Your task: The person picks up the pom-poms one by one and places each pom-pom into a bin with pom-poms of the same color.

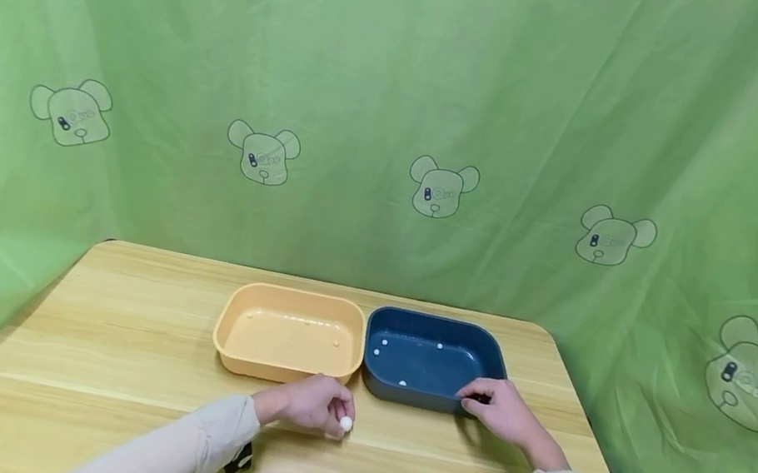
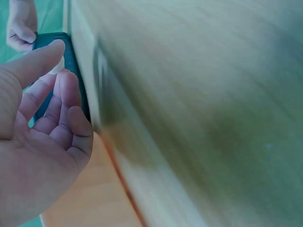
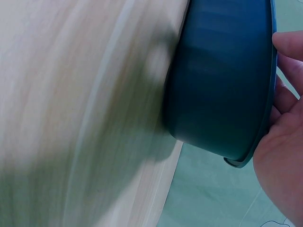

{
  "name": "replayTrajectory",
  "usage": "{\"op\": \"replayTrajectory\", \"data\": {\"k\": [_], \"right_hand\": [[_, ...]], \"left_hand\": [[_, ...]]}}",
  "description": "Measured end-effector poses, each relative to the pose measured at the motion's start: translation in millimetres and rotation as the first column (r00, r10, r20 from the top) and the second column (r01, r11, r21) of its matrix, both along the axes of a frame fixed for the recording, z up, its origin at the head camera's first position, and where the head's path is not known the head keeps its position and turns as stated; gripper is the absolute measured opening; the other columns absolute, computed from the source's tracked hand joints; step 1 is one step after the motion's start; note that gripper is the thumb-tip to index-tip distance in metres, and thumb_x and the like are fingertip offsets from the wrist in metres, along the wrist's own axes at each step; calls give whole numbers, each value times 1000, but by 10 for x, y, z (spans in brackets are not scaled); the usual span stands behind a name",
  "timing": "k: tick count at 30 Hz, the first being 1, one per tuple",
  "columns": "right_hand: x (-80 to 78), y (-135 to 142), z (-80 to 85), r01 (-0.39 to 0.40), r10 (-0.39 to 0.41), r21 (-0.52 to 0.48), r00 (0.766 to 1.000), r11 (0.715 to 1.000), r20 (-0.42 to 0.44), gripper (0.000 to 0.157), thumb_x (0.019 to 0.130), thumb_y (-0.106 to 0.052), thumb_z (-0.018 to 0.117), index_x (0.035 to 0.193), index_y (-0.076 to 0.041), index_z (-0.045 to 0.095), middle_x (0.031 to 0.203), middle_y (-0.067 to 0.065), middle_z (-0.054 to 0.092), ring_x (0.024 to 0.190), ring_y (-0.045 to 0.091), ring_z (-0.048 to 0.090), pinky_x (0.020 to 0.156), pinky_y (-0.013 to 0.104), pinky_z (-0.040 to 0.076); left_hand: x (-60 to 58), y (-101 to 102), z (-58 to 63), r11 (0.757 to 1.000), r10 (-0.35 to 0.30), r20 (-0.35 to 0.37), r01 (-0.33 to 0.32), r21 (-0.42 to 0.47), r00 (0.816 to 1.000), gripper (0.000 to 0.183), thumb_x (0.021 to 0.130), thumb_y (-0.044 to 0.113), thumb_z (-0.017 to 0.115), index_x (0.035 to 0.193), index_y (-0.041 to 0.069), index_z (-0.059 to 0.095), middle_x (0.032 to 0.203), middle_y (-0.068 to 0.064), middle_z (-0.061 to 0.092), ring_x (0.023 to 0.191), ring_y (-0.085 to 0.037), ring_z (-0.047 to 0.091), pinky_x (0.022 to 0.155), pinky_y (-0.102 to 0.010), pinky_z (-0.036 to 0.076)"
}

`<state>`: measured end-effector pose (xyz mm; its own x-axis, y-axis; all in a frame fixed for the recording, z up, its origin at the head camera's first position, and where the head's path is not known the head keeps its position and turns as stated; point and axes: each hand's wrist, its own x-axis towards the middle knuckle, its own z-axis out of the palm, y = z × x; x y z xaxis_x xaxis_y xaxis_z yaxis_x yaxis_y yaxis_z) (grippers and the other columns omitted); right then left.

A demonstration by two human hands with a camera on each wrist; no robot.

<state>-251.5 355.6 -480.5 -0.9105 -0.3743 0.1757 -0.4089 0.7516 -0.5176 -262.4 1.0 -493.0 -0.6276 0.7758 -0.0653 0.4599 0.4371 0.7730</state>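
Note:
My left hand pinches a small white ball between thumb and fingertips, above the table in front of the two basins. In the left wrist view the ball shows between the thumb and the index finger. My right hand holds the rim of the dark blue basin at its near right corner. In the right wrist view the thumb lies on the rim, and the other fingertips are hidden behind the basin's wall. Several small white balls lie in the blue basin.
To the left, side by side with the blue basin, stands a light orange basin with a few small yellowish balls in it. Both are on a wooden table. A green curtain with bear-head prints surrounds the table's back and sides.

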Motion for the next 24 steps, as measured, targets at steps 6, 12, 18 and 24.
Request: {"op": "replayTrajectory", "data": {"k": [6, 12, 18, 24], "right_hand": [[-3, 11, -19, -2, 2, -7, 1000, 1000, 0, 12, 86, -10, 66, 92, -18, 73, 91, -8, 67, 88, 16, 62, 75, 32, 52], [-10, 18, -26, -7, 7, -9, 1000, 1000, -5, 12, 86, -10, 67, 92, -18, 73, 90, -8, 67, 86, 14, 61, 73, 30, 51], [-12, 16, -21, -6, 6, -3, 1000, 1000, -9, 10, 85, -12, 68, 92, -18, 73, 90, -8, 67, 86, 14, 61, 73, 30, 51], [-20, 21, -33, -10, 10, 0, 1000, 1000, -11, 10, 86, -13, 68, 92, -19, 73, 89, -9, 67, 84, 13, 60, 72, 29, 51]], "left_hand": [[10, -8, 88, 999, 2, 55, -5, 52, 998, 15, 78, -1, 73, 86, 10, 66, 74, 7, 63, 68, -4, 59, 63, -19, 51], [16, -12, 165, 997, 6, 63, -11, 79, 998, 15, 79, 1, 73, 89, 9, 66, 77, 6, 63, 70, -5, 59, 66, -20, 51], [5, -28, 246, 996, 21, 42, -25, 90, 999, 16, 78, 3, 75, 90, 11, 67, 79, 7, 63, 75, -5, 58, 73, -20, 50], [-26, -48, 315, 992, 18, -3, -17, 124, 1000, 15, 79, 4, 74, 91, 9, 68, 79, 7, 62, 75, -4, 57, 73, -20, 50]]}}
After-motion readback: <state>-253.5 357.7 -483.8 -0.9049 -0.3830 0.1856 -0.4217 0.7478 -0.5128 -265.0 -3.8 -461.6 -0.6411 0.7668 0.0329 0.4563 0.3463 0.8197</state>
